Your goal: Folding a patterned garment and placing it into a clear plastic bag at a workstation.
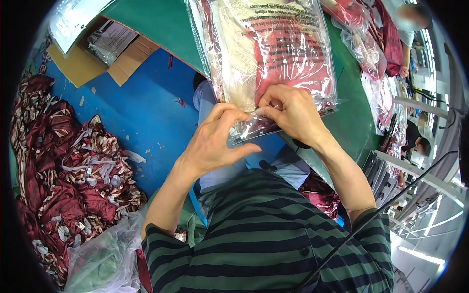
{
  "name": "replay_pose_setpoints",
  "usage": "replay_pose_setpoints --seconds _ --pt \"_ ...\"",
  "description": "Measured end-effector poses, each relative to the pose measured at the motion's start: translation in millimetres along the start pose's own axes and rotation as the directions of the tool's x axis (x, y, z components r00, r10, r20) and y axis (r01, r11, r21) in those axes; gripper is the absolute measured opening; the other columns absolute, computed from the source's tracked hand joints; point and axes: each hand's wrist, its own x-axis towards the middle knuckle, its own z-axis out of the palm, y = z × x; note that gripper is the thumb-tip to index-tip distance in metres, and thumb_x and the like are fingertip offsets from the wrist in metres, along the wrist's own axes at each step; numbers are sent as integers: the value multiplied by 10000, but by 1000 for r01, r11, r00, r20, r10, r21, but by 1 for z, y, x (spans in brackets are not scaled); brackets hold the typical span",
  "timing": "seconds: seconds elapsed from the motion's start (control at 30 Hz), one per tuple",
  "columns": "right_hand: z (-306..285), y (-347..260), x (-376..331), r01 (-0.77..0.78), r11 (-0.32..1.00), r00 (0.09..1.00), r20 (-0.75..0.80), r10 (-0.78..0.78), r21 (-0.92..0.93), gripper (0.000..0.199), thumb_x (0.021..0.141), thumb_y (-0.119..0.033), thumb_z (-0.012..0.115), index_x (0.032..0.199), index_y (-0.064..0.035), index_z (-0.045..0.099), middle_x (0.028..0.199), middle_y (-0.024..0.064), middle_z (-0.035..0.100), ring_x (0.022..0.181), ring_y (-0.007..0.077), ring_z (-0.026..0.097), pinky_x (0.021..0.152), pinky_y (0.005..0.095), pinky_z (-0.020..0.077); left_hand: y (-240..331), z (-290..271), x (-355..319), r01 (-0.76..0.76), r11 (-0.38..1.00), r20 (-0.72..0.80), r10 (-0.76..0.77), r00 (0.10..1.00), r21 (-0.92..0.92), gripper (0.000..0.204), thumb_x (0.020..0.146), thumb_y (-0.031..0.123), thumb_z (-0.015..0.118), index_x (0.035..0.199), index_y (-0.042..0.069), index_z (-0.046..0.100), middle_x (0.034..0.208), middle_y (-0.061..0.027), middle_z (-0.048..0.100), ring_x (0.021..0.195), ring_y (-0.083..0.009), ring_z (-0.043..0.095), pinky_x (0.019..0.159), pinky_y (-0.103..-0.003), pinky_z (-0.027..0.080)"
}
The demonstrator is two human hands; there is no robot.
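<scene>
A clear plastic garment bag with dark print lies on the green table in front of me, its near end reaching over the table edge. Folded red and cream fabric shows through it. My right hand is closed, thumb and index finger pinching the plastic close to the bag's near end. Just left of it, my left hand rests its bent fingertips on the bag's near left corner. The left thumb points away from the fingers, below the bag's edge, with a gap between them.
More bagged garments lie at the table's far right. A cardboard box with plastic packs stands at the left. Dark red patterned fabric is heaped on the blue floor. Beyond the table, a person and metal rails are visible.
</scene>
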Motion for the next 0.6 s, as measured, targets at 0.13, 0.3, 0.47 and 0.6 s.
replay_pose_setpoints --seconds 0.13,0.3,0.47,0.6 --pt "-6 -3 10 -39 996 998 46 43 -84 76 779 -75 733 820 -39 680 778 66 677 650 211 602 609 343 479 7 0 5 -62 997 3 62 998 46 437 750 173 855 1108 36 647 891 -93 652 876 -251 650 794 -355 534" --pt "-2 4 10 99 993 990 106 -92 -68 113 811 -105 705 882 -57 631 766 63 666 659 232 611 624 355 489 11 8 9 108 981 -141 -86 986 161 341 797 62 788 1107 14 656 965 -89 694 847 -230 676 775 -319 540" --pt "-12 2 -3 179 958 980 40 -193 226 127 825 -47 645 945 -63 605 762 48 630 663 231 592 626 365 488 30 7 9 87 996 -210 -89 974 -18 283 824 17 728 1102 14 673 986 -93 696 850 -232 685 778 -323 543" --pt "-14 5 -8 297 903 950 3 -313 310 177 805 9 597 966 -64 590 838 58 618 737 236 593 667 364 489 43 8 15 46 994 -205 -25 979 102 275 832 8 722 1103 17 676 989 -96 704 879 -219 691 793 -315 546"
